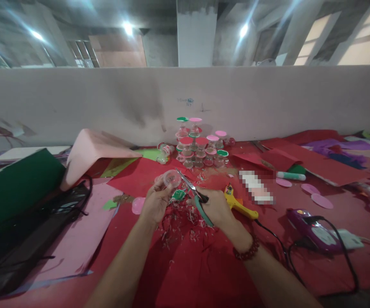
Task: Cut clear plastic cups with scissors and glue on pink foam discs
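Note:
My left hand (156,200) is closed around a small clear round plastic piece (172,179), perhaps a cut bottle top, its rim turned up toward me. In my right hand (217,207) is a pair of scissors (188,184) with teal and black handles. The blades point up and left, and their tips meet or nearly meet the plastic rim; I cannot tell whether they touch. Below the hands lie a green disc (178,195) and many thin curled scraps (193,216) on red sheeting. A pink disc (138,205) sits beside my left wrist.
Stacked clear plastic pieces with coloured discs (201,147) stand by the wall. To the right are a yellow glue gun (241,206), a glue stick or marker (290,176), pink discs (322,200) and a purple power strip (313,231) with cords. Green foam sheet (21,188) and a black bag (44,239) lie left.

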A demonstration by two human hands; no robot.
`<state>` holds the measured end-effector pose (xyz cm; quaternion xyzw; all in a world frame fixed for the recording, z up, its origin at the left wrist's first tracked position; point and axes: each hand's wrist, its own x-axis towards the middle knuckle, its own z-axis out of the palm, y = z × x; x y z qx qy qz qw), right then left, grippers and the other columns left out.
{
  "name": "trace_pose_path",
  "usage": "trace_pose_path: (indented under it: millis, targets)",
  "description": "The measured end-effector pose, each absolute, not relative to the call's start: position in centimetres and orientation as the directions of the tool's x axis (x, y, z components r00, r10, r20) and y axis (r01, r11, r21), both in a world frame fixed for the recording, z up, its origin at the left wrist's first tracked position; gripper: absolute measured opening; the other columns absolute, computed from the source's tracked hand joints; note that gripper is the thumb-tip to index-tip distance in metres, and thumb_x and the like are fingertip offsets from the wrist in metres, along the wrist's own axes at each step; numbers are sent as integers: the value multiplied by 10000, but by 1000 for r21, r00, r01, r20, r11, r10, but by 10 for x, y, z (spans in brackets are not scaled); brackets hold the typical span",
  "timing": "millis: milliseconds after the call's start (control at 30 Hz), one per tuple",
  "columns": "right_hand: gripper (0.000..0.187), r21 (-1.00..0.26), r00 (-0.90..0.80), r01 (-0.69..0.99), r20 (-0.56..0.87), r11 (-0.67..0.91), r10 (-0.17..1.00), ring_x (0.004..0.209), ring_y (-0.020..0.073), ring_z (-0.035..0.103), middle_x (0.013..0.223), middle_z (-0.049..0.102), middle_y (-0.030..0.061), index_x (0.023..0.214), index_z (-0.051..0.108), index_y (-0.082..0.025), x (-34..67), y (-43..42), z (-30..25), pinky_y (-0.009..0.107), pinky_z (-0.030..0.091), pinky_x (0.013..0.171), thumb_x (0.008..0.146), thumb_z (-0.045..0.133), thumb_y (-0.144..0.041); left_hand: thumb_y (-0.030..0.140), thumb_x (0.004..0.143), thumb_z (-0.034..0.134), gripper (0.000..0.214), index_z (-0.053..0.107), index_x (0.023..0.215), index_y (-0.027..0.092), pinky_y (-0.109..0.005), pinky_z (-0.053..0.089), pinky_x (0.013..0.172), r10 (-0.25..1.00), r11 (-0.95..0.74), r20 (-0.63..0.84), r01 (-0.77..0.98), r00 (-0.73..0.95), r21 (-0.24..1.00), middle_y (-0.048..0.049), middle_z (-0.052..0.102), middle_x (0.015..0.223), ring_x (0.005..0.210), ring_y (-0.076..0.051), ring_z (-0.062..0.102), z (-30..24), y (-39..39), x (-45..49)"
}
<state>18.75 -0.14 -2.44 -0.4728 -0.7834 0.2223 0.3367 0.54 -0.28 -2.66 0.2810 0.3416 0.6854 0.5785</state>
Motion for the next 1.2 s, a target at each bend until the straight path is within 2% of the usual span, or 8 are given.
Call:
trace_pose_path:
  millis: [100, 333, 733, 900, 1033, 1200]
  targets:
    - [231, -677, -300, 587, 326, 443, 896, 508, 86, 440, 546, 546, -44, 703, 644, -176, 187, -1, -24, 177, 288, 488, 791, 557, -370, 48, 649, 702, 339, 690, 969, 159, -247, 509, 849, 986, -86, -18, -600, -165, 795, -42, 709, 991, 908, -157, 661, -26, -3, 4]
    - [219, -613, -267, 647, 376, 455, 887, 550, 113, 522, 623, 638, -7, 682, 625, -204, 187, -2, -23, 196, 298, 512, 807, 535, -359, 16, 668, 658, 339, 685, 976, 155, -236, 526, 808, 990, -51, -45, -635, -135, 771, -49, 711, 959, 880, -155, 668, -26, -4, 0]
    - [192, -595, -272, 686, 323, 418, 906, 576, 128, 570, 652, 666, 2, 789, 648, -226, 187, 0, -26, 199, 321, 539, 825, 517, -360, 58, 643, 701, 317, 699, 947, 147, -234, 519, 772, 988, -51, -42, -573, -148, 818, -45, 713, 903, 807, -136, 660, -20, -8, 4]
    - [191, -582, -172, 756, 263, 298, 949, 600, 140, 582, 665, 680, 19, 826, 685, -214, 195, 10, -24, 210, 310, 535, 809, 505, -278, 97, 613, 750, 349, 706, 958, 135, -264, 484, 844, 999, 44, -27, -494, 41, 868, -68, 716, 933, 862, -176, 660, -24, -14, 16]
    - [194, -665, -141, 679, 297, 311, 944, 569, 123, 539, 636, 636, -29, 828, 679, -227, 197, 10, -23, 199, 303, 516, 794, 525, -340, 116, 648, 732, 259, 709, 904, 147, -226, 491, 802, 998, 10, -43, -536, -50, 844, -51, 711, 932, 858, -153, 656, -27, -11, 14]
    - [190, -686, -219, 634, 283, 357, 934, 546, 109, 501, 621, 601, -48, 771, 663, -226, 192, 3, -20, 196, 286, 500, 767, 570, -391, 68, 663, 692, 241, 691, 887, 156, -201, 519, 714, 989, -9, -83, -606, -124, 796, -23, 694, 850, 770, -118, 651, -25, -5, 7]
